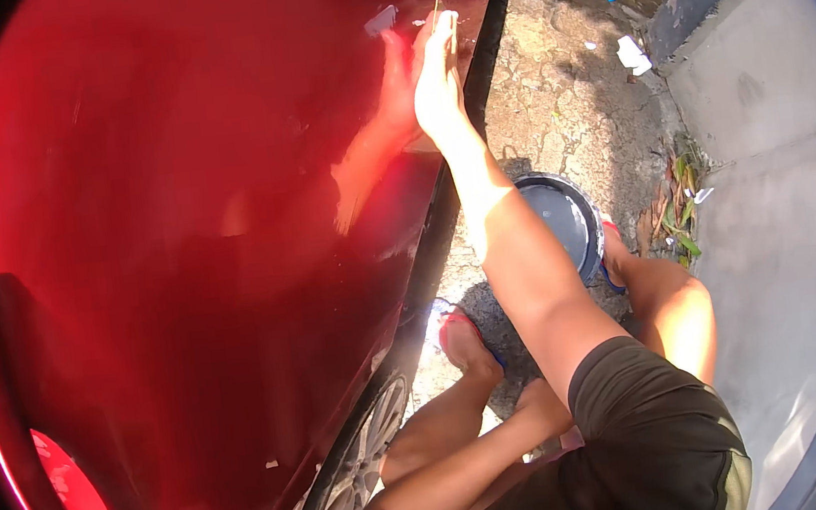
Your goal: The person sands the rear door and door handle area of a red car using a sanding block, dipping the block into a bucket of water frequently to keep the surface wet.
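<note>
Head view, right hand: the right hand [438, 75] is held out flat and nearly edge-on, fingers straight and close together, palm side turned to the red car panel [218, 176]; whether it presses or sits just off the paint cannot be told.
Fingertips: a thin tan edge [438, 12] shows beside them, too small to identify or to say whether it is gripped.
Left hand: the left hand [543, 406] is low between the legs; its fingers are hidden, so their state cannot be told.
Panel: fills the person's left side, glossy, mirroring the right hand, which is at its lower edge, toward the far end; a spoked wheel [362, 472] is under the near end.
Room: the concrete strip [558, 67] lies between the panel's lower edge and a grey wall [781, 172], running on past the bucket; a white scrap [633, 55] and leaves [682, 209] lie along its wall-side edge.
Bucket: the round dark bucket [593, 219] stands upright on the concrete, beside the sandalled right foot [615, 249], partly behind the right forearm; greyish-blue inside, perhaps liquid.
Left foot: the left foot [463, 341], red-strapped, is near the concrete's car-side edge.
</note>
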Demonstrator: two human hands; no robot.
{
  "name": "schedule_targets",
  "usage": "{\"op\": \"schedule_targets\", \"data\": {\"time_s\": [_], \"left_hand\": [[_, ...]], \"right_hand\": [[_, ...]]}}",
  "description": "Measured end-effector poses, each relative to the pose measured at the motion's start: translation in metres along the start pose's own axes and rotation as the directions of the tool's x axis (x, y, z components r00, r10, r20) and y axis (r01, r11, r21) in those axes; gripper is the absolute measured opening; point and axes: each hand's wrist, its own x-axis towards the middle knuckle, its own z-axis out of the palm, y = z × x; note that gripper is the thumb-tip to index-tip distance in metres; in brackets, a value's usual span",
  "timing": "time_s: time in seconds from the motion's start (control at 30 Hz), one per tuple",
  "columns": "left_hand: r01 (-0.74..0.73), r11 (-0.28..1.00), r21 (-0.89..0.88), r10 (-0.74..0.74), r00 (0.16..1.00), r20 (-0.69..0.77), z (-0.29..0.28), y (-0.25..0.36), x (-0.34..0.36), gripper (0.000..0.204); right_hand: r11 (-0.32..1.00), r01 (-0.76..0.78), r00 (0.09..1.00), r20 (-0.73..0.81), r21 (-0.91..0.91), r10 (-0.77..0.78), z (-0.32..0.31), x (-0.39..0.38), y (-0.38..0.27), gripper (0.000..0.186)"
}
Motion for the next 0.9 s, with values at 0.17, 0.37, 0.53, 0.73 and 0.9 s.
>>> {"op": "schedule_targets", "data": {"time_s": [0.17,0.37,0.53,0.73,0.9], "left_hand": [[0.077,0.995,-0.069,-0.084,0.990,-0.116,0.003,-0.010,0.017,0.039],[0.051,0.995,-0.087,-0.075,0.950,-0.303,-0.003,-0.036,0.042,0.035],[0.069,0.995,-0.068,-0.085,0.960,-0.268,-0.013,-0.016,0.037,0.035],[0.004,1.000,-0.005,-0.006,0.962,-0.274,-0.025,0.008,0.050,0.036],[0.026,0.999,-0.033,-0.036,0.938,-0.344,-0.029,0.007,0.048,0.037]], "right_hand": [[0.933,0.355,0.872,0.343,0.049,-0.350,0.039,-0.087,-0.091,0.097],[0.997,0.065,0.998,0.024,-0.052,-0.064,0.004,0.071,-0.045,0.109],[0.877,0.471,0.783,0.413,0.095,-0.465,0.045,-0.086,-0.140,0.113],[0.987,0.143,0.984,0.119,-0.070,-0.134,0.014,0.102,-0.093,0.097],[0.730,0.683,0.625,0.519,-0.002,-0.583,0.040,-0.037,-0.178,0.102]]}}
